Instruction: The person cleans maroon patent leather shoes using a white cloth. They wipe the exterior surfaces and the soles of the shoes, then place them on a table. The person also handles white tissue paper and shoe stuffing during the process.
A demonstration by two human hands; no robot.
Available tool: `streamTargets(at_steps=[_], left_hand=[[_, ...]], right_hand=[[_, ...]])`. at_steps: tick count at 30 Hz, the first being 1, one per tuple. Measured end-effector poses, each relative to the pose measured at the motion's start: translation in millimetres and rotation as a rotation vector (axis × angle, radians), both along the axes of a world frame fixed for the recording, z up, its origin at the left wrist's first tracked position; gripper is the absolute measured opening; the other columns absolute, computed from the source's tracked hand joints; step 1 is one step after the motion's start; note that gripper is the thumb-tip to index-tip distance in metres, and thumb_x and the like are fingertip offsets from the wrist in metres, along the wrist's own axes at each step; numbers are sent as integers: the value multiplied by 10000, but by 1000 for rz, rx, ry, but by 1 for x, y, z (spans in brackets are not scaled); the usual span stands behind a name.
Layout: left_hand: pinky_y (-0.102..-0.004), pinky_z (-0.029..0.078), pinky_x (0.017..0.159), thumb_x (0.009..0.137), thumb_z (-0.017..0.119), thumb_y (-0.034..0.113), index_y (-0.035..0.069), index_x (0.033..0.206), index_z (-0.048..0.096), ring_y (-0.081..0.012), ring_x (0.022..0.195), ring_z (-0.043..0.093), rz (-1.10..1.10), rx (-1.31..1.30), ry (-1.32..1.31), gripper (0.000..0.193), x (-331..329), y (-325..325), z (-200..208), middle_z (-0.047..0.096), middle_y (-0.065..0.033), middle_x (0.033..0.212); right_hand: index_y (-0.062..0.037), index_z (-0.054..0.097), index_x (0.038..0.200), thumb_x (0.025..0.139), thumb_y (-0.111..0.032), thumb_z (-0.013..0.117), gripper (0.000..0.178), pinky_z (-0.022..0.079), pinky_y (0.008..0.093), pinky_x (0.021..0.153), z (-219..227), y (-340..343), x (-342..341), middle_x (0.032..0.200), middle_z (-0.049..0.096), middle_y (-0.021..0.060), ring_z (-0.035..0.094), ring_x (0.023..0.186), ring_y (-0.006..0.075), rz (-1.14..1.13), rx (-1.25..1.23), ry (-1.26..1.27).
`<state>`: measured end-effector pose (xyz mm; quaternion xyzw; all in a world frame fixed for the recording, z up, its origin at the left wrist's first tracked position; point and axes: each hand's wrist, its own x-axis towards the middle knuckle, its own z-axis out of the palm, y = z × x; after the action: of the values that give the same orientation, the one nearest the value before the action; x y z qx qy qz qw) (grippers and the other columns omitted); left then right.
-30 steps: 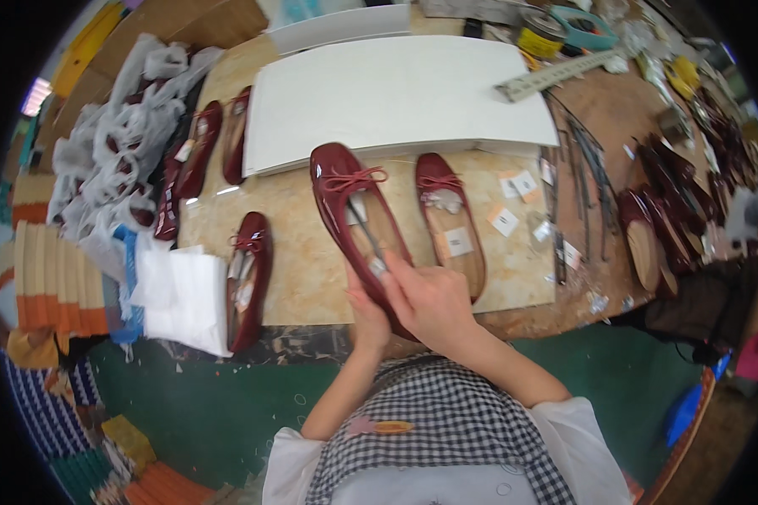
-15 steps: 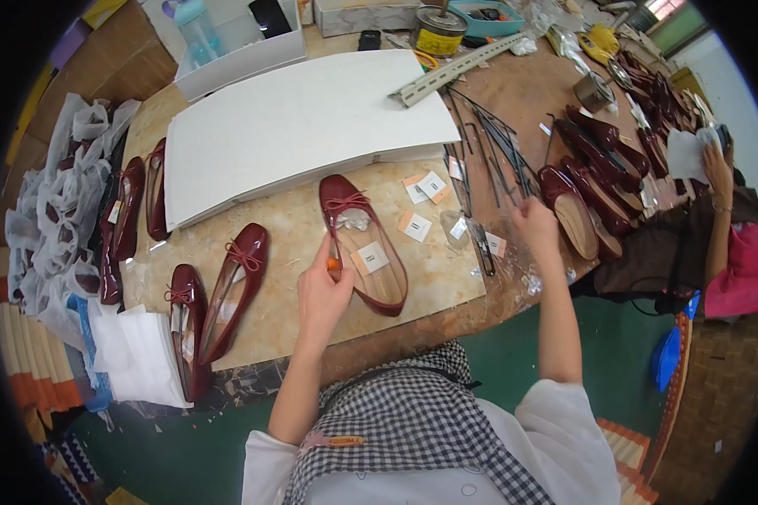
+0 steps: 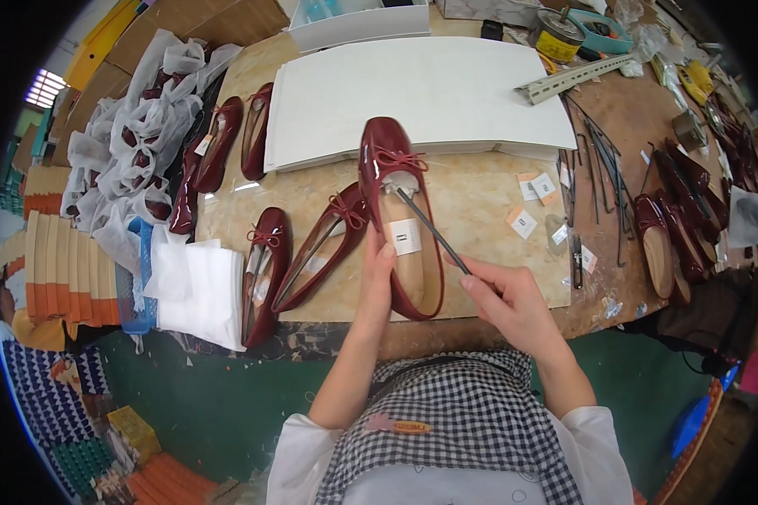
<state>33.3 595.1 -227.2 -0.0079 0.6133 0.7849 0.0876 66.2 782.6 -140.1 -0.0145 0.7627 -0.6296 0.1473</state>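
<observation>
A burgundy patent ballet flat with a bow points its toe away from me. Crumpled tissue fills its toe, and a small card lies on its insole. My left hand grips the shoe along its left side. Between the fingers of my right hand is a thin dark rod; its far end reaches the tissue inside the shoe. Just left of my left hand lie two matching flats, one upright and one slanted, with dark rods along their insides.
A stack of white sheets covers the table's back. Loose dark rods and small cards lie to the right, before more burgundy shoes. At left are white tissue sheets and plastic-wrapped shoes.
My right hand has come from the loose rods to the shoe, now holding a rod. The shoe appears raised in my left hand. The whole view has swung left.
</observation>
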Motion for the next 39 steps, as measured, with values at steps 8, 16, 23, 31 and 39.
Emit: streamTargets(at_steps=[8,16,23,31,39], left_hand=[[-360,350,1039,953,278,591,96,1483,186,-213,1271,405,96,86,79,731,13,3,-2,358,-97,1433],[-354,355,1038,890,248,713,84,1484,151,-222,1252,430,78,4,145,871,25,11,-4,391,-105,1407],[-350,310,1073,887,275,713,106,1494,124,-220,1287,390,102,20,58,871,45,21,-26,350,-105,1438],[-539,288,1035,666,768,288,122,1208,522,-387,1245,355,22,-1631,315,618,30,-93,30,444,-208,1273],[-439,419,874,711,747,241,189,1091,626,-365,1051,513,-247,-1273,159,402,-4,-130,35,505,-182,1123]], right_hand=[[-32,569,1264,956,-107,486,328,304,199,448,2,-18,0,578,403,-62,357,498,23,62,17,47],[17,618,1123,898,-108,547,267,389,335,434,-2,-38,-10,508,506,122,512,420,236,-186,269,491],[16,621,1074,892,-109,561,229,434,341,488,-32,-50,2,633,584,173,577,524,289,-62,618,439],[-53,567,1260,910,-133,557,359,405,235,528,-24,27,4,799,695,75,518,575,83,-154,142,47],[-47,603,1206,900,-81,549,313,418,226,537,-35,13,4,795,691,53,532,605,69,62,428,283]])
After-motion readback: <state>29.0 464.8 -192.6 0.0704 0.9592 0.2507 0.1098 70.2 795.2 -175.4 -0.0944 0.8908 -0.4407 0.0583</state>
